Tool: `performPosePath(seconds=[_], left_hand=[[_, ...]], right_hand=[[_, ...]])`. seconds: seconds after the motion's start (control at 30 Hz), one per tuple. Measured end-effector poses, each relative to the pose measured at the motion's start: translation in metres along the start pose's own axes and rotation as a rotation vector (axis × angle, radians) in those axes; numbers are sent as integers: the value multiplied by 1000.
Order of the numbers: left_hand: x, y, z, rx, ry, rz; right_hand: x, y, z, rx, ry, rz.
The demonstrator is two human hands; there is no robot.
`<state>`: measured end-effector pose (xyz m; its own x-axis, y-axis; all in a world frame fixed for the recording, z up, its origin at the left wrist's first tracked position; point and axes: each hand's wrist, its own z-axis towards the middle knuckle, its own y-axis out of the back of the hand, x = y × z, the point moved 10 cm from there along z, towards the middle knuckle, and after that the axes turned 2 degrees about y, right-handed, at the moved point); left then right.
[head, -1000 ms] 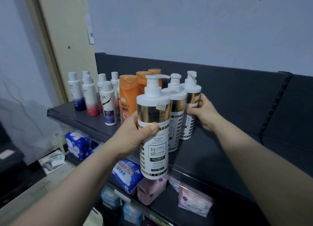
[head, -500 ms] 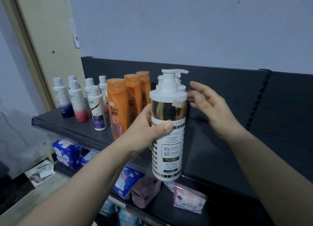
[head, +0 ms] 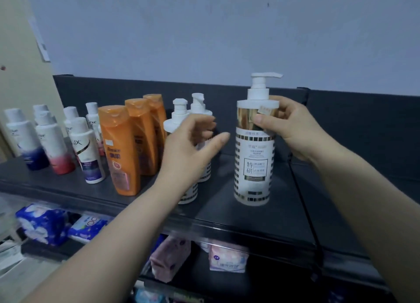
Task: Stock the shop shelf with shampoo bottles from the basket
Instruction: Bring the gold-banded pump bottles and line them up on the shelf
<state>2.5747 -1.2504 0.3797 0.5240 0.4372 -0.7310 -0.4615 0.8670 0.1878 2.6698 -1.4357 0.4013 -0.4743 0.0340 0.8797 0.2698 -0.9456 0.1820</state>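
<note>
The pump bottle (head: 253, 152) has changed hands: half a second ago the left hand gripped it and the right hovered open, whereas now the right hand (head: 293, 130) clasps its gold collar and the left hand (head: 193, 143) hangs open, fingers spread, holding nothing. The bottle stands upright on the shelf (head: 218, 214), at about 3 o'clock from the left hand.

There are three pump bottles in all; two more pump bottles (head: 188, 120) stand behind the left hand, which hides most of their bodies. At 9 o'clock from them stand three orange bottles (head: 122, 150) in a row running back, then about six small white bottles (head: 86, 150), whose labels are blurred. Below the shelf, soft packets (head: 227, 257) lie in dim light, cut off at the picture's lower edge.
</note>
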Motion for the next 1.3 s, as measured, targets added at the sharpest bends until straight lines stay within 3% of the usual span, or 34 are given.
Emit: performPosePath(seconds=[0.13,0.23,0.43,0.6,0.9,1.13,1.3], left_hand=[[3,44,-20,-345,-216,282],[34,55,-25,-406,-124,308],[98,51,-35,-299,217,228],[112,40,-43,-199,350,242],[120,30,-43,-201,361,241],[123,28,-40,-161,361,243],[134,25,-40,-106,397,238]], right_hand=[[-34,14,30,-98,-55,-12],[-59,6,58,-115,-83,0],[-101,-20,107,-112,-105,47],[-127,-46,133,-49,-118,69],[-137,-80,157,53,-77,95],[-180,-96,129,327,-205,95],[-181,-99,114,325,-192,8]])
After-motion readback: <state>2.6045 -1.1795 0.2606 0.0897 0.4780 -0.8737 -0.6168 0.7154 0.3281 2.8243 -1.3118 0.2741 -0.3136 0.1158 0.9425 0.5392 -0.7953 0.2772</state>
